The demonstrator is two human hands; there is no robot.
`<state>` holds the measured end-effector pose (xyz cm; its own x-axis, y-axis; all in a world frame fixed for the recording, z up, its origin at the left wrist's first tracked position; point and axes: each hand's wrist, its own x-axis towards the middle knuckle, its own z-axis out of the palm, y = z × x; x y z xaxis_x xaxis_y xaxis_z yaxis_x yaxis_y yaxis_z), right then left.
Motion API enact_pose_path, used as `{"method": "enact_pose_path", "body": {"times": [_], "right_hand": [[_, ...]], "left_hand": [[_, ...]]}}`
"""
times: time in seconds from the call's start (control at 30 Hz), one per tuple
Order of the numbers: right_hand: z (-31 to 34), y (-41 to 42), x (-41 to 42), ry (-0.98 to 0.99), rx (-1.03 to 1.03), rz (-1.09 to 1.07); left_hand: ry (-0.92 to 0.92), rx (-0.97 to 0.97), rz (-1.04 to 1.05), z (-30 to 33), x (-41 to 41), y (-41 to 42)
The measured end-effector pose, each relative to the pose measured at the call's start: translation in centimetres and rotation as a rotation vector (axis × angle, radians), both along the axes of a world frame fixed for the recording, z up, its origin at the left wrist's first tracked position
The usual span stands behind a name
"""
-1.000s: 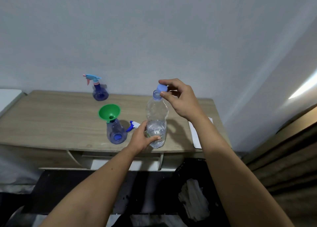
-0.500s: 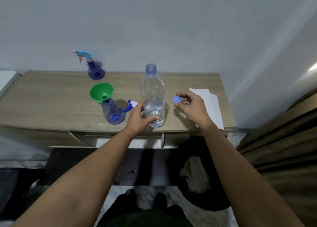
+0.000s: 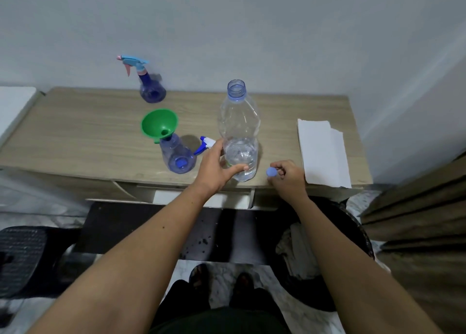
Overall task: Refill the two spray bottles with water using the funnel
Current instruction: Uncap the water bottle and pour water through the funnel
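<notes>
The water bottle (image 3: 239,132) stands upright and uncapped on the desk (image 3: 75,137), clasped low by the left hand (image 3: 216,167). The funnel (image 3: 159,124) in 1 spray bottle (image 3: 177,154) sits just left of that grip, the nearer hand. Since 0.5 s ago, the right hand (image 3: 287,176) has lowered the pinched cap (image 3: 271,172) toward the desk edge.

The blue cap (image 3: 271,172) is now off the water bottle (image 3: 239,132): a second ago the right hand (image 3: 287,176) pinched it on the bottle's neck, and the neck now stands open. That hand has come down to the counter (image 3: 75,132) just right of the bottle's base, near its front edge, cap pinched in its fingers (image 3: 278,168) and touching or nearly touching the wood.
</notes>
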<state>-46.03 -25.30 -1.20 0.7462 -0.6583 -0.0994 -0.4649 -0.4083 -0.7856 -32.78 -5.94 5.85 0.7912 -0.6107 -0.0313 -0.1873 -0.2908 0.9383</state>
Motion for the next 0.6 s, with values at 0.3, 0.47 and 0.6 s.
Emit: {"method": "enact_pose_path", "body": {"times": [0.3, 0.47, 0.6], "right_hand": [[0.5, 0.2, 0.4, 0.092, -0.009, -0.033], [1.6, 0.4, 0.5, 0.032, -0.006, -0.056], [4.0, 0.7, 0.3, -0.055, 0.015, -0.056]], "left_hand": [[-0.008, 0.037, -0.013, 0.3, -0.1, -0.1], [-0.010, 0.037, -0.010, 0.5, -0.3, 0.0], [-0.023, 0.045, -0.014, 0.5, 0.1, 0.1]]}}
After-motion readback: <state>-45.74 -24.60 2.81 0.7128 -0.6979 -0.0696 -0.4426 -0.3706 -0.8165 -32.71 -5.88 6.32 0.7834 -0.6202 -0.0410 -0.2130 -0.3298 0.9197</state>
